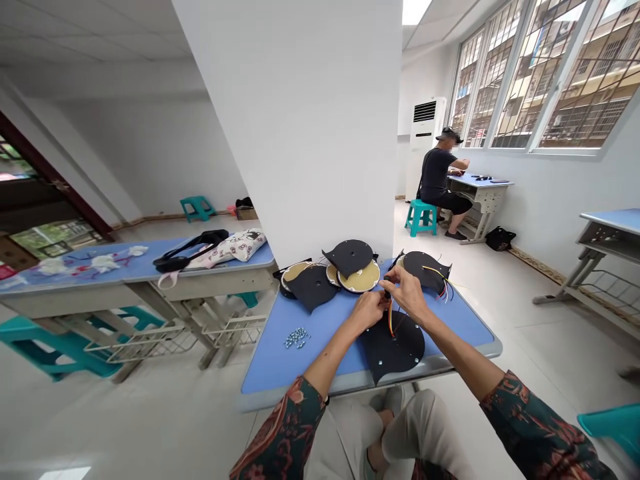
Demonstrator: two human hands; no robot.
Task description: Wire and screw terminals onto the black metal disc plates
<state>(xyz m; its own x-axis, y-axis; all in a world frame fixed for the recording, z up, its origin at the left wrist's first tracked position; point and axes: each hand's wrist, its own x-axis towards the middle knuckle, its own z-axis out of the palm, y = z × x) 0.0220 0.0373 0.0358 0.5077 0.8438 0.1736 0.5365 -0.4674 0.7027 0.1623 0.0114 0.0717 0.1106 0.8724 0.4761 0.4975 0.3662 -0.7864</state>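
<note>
My left hand (pixel 371 311) and my right hand (pixel 407 292) meet above the near part of the blue desk, both with fingers closed in a pinch. Between them shows a small black part (pixel 387 288), mostly covered by the fingers, so its kind is unclear. Red, yellow and white wires (pixel 391 319) run from just below it down to a black rounded plate with a pointed corner (pixel 400 350). That plate lies flat near the front edge, with small screws around its rim. To the left, a cluster of loose silver screws (pixel 297 337) lies on the desk.
Behind my hands, more black plates (pixel 314 283) rest on round yellowish discs, and another wired plate (pixel 425 270) lies at right. A white pillar (pixel 320 133) stands behind the blue desk (pixel 273 370). A co-worker (pixel 440 170) sits at a desk by the windows.
</note>
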